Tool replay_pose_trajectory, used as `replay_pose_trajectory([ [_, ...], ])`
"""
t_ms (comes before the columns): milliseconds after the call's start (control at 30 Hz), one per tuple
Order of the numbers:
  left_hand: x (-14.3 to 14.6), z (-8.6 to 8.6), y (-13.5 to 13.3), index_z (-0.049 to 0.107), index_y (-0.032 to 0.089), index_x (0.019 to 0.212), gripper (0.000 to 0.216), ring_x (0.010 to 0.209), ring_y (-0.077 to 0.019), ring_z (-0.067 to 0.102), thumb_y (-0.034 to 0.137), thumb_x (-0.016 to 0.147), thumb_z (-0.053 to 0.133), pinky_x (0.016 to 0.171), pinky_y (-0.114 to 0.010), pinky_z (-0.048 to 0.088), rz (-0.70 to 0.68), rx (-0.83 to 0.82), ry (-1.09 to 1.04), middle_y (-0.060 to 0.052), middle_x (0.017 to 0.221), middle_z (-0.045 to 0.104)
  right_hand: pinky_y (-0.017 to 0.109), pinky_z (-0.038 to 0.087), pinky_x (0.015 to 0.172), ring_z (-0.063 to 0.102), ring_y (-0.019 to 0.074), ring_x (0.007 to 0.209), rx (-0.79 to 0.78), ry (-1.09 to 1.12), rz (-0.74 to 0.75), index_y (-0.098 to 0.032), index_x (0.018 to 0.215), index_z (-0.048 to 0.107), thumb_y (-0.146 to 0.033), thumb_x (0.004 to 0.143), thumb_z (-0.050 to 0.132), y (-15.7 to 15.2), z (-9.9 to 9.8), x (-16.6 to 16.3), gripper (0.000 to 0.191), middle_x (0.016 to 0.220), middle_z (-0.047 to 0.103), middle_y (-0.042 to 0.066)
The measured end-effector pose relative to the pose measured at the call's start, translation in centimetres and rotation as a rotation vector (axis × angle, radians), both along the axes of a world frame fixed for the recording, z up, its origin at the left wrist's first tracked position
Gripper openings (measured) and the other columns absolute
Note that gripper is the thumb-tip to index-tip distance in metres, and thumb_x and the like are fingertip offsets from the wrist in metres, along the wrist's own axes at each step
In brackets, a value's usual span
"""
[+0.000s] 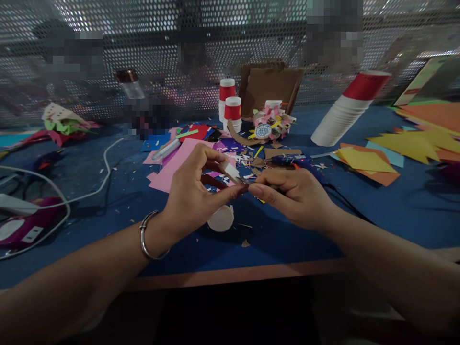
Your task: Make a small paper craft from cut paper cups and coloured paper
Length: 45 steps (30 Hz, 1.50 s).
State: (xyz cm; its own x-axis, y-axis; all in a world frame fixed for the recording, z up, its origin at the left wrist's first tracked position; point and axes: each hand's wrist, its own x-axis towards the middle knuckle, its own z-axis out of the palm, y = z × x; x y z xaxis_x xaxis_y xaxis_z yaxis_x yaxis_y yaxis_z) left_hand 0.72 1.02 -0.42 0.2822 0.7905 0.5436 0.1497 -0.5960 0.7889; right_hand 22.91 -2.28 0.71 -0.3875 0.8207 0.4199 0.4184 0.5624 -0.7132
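Observation:
My left hand (196, 179) pinches a small white piece of paper cup (232, 171) between thumb and fingers, above the middle of the table. Close against its right end is my right hand (294, 194), closed on a thin metal blade (245, 180); the fingers cover the tool's handle, so its full shape is hidden. The blade touches or nearly touches the cup piece. Below my hands a round white paper disc (220, 218) lies on the blue tabletop (273, 244). Paper scraps (247, 158) are scattered just behind the hands.
Stacked paper cups (233, 112) and a paper-covered cup (273, 120) stand before a cardboard piece (275, 88). A tall cup stack (348, 110) leans at right near coloured paper (370, 163). A glue gun (305, 160) lies behind my right hand; left sits a purple power strip (32, 223) with a white cable.

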Motion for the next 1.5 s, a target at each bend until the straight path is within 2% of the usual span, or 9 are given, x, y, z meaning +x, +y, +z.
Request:
replay_pose_trajectory([
  [200,0.0,0.1,0.0,0.057,0.021,0.103,0.053,0.085,-0.0155,0.07,0.031,0.068,0.095,0.065,-0.025,0.062,-0.007,-0.034,0.022,-0.001,0.1,0.066,0.025,0.034,0.053,0.045,0.0083,0.057,0.005,-0.03,0.014,-0.017,0.072,0.062,-0.043,0.103,0.06,0.0,0.3,-0.1,0.04,0.061,0.049,-0.004],
  [333,-0.3,0.3,0.0,0.058,0.02,0.104,0.049,0.083,-0.0145,0.07,0.026,0.07,0.094,0.066,-0.025,0.063,-0.033,0.0,0.051,-0.002,0.101,0.068,0.025,0.033,0.054,0.043,0.0086,0.058,-0.029,-0.042,0.014,-0.018,0.07,0.059,-0.048,0.103,0.058,0.2,0.2,0.0,0.044,0.062,0.047,-0.004],
  [500,-0.7,0.4,0.2,0.066,0.02,0.114,0.047,0.097,-0.0186,0.07,0.02,0.073,0.089,0.073,-0.028,0.065,0.022,0.166,0.152,-0.005,0.11,0.067,0.026,0.031,0.055,0.043,0.0086,0.059,-0.062,-0.036,0.038,-0.018,0.069,0.058,-0.052,0.102,0.058,0.5,-0.1,0.2,0.047,0.062,0.046,-0.004],
  [733,-0.9,0.4,0.3,0.068,0.02,0.128,0.051,0.108,-0.021,0.069,0.015,0.079,0.081,0.085,-0.033,0.068,-0.077,0.134,0.164,-0.009,0.122,0.069,0.027,0.029,0.055,0.041,0.0094,0.059,-0.135,-0.059,0.06,-0.019,0.069,0.058,-0.056,0.102,0.056,0.8,0.1,0.4,0.05,0.061,0.045,-0.004],
  [1033,-1.4,0.9,0.5,0.07,0.026,0.135,0.053,0.117,-0.0237,0.068,0.016,0.085,0.078,0.089,-0.037,0.066,-0.152,0.183,0.219,-0.01,0.129,0.069,0.028,0.03,0.056,0.038,0.0104,0.059,-0.175,-0.111,0.085,-0.02,0.066,0.051,-0.064,0.102,0.051,1.0,0.2,0.7,0.057,0.06,0.043,-0.003],
  [1133,-1.4,1.2,0.6,0.07,0.031,0.137,0.053,0.119,-0.0232,0.067,0.015,0.086,0.078,0.089,-0.036,0.064,-0.166,0.227,0.237,-0.008,0.129,0.07,0.028,0.03,0.056,0.038,0.0105,0.059,-0.176,-0.128,0.09,-0.02,0.065,0.049,-0.065,0.102,0.05,1.0,0.3,0.7,0.058,0.06,0.042,-0.003],
  [1300,-1.8,1.4,0.8,0.07,0.029,0.138,0.054,0.118,-0.0218,0.068,0.018,0.086,0.082,0.099,-0.038,0.06,-0.138,0.356,0.29,-0.009,0.127,0.072,0.029,0.03,0.056,0.038,0.0107,0.06,-0.169,-0.146,0.111,-0.021,0.065,0.045,-0.066,0.102,0.049,0.9,0.3,0.7,0.059,0.062,0.042,-0.003],
  [1500,-2.2,1.1,1.2,0.066,0.034,0.143,0.059,0.117,-0.022,0.066,0.02,0.088,0.081,0.102,-0.042,0.057,-0.133,0.424,0.348,-0.007,0.122,0.072,0.028,0.028,0.055,0.032,0.0098,0.059,-0.194,-0.152,0.113,-0.021,0.064,0.038,-0.062,0.103,0.051,0.8,0.2,0.7,0.058,0.062,0.033,-0.005],
])
